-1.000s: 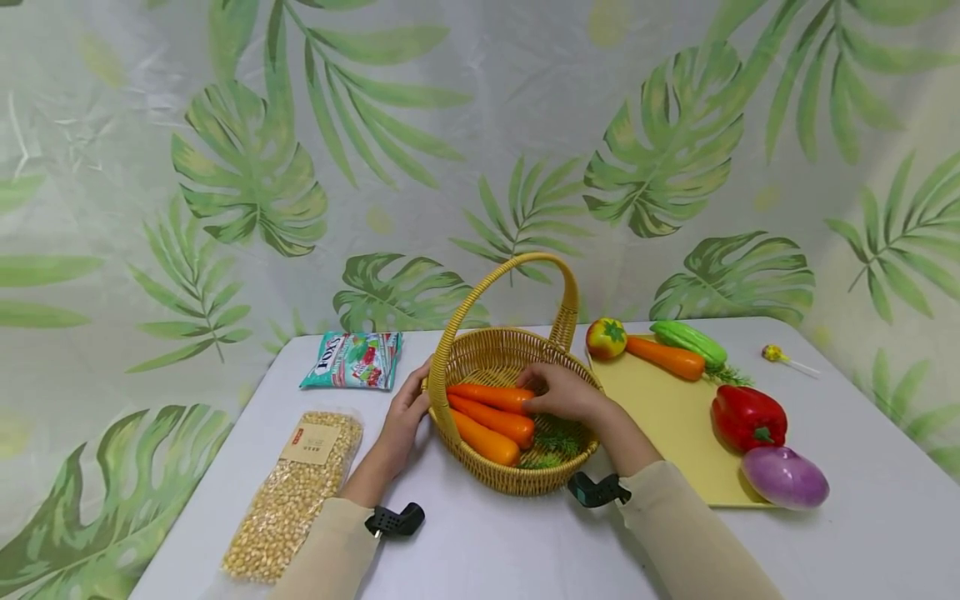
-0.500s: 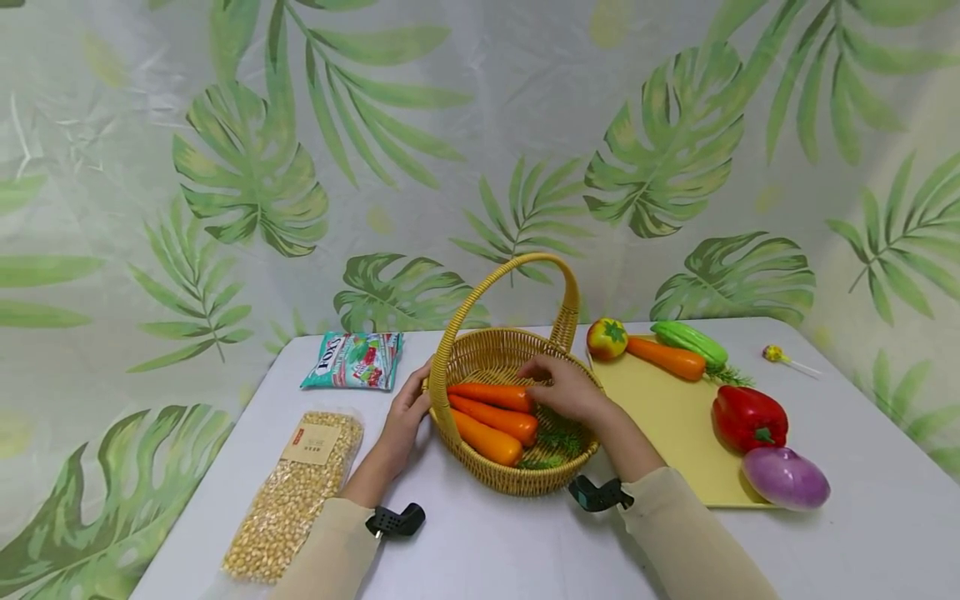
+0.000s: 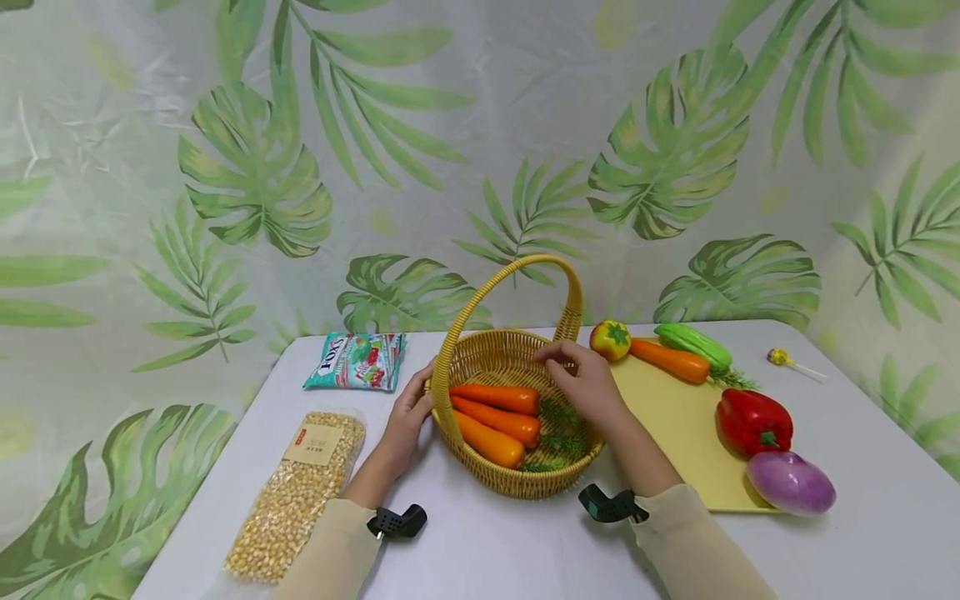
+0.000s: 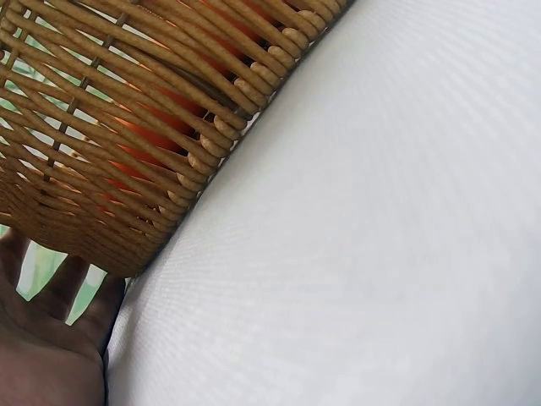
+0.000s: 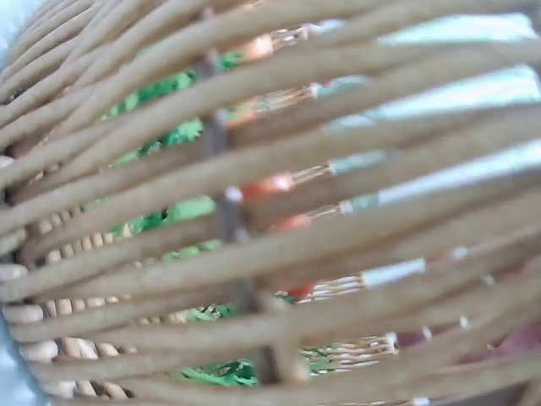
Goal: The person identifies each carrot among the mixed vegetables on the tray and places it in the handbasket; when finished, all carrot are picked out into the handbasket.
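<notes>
In the head view, a woven wicker basket [image 3: 517,482] with a tall arched handle stands at mid-table. Three orange carrots [image 3: 495,425] lie side by side in it, their feathery green tops [image 3: 566,442] towards its right side. My left hand [image 3: 405,417] rests against the basket's outer left side; the left wrist view has its fingers [image 4: 63,283] fairly straight against the weave. Over the right rim, my right hand [image 3: 588,383] hangs with loosely bent fingers, apart from the carrots and holding nothing. Through the wicker wall [image 5: 254,245], the right wrist view gives glimpses of orange and green.
Right of the basket, a yellow board [image 3: 667,425] bears another carrot [image 3: 671,360], a green gourd-like vegetable [image 3: 697,346], a red bell pepper [image 3: 753,421] and a purple onion [image 3: 791,482]. A lollipop [image 3: 795,363] lies beyond. Leftward are a candy bag [image 3: 356,361] and packed corn kernels [image 3: 296,500].
My right hand has let go of the uppermost carrot and drawn back up and to the right, over the basket's rim. The left hand stays at the basket's side.
</notes>
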Motion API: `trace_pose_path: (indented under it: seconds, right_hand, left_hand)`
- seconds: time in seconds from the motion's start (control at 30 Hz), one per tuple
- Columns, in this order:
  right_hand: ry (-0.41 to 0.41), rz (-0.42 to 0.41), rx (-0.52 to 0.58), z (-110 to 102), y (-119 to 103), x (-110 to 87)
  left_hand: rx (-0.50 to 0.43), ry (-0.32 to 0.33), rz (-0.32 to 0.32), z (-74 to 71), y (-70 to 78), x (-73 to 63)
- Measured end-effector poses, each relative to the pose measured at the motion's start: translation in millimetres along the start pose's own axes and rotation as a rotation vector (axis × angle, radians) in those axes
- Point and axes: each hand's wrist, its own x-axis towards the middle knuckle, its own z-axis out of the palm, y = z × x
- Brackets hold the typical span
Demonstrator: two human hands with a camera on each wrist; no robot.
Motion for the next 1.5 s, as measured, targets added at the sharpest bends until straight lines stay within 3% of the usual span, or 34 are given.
trace_pose_path:
  seconds: [0.13, 0.37, 0.73, 1.1, 1.5]
  right_hand:
    - [0.083, -0.025, 0.098, -2.8, 1.2, 0.2]
    - [0.223, -0.050, 0.098, -13.1, 2.1, -0.9]
    - [0.428, 0.092, 0.078, -53.4, 19.9, 2.6]
    - [0.352, 0.201, -0.073, -91.9, 46.5, -4.6]
    - [0.342, 0.277, -0.240, -102.0, 67.9, -8.0]
  left_hand:
    - [0.005, 0.006, 0.004, -1.4, -0.2, 0.3]
    - [0.004, 0.009, 0.002, -0.4, 0.1, 1.4]
    - [0.004, 0.016, -0.008, 0.1, -0.4, 0.7]
    - [0.009, 0.013, -0.010, 1.2, 1.3, -1.3]
    - [0.005, 0.008, -0.005, 2.5, 3.8, -1.7]
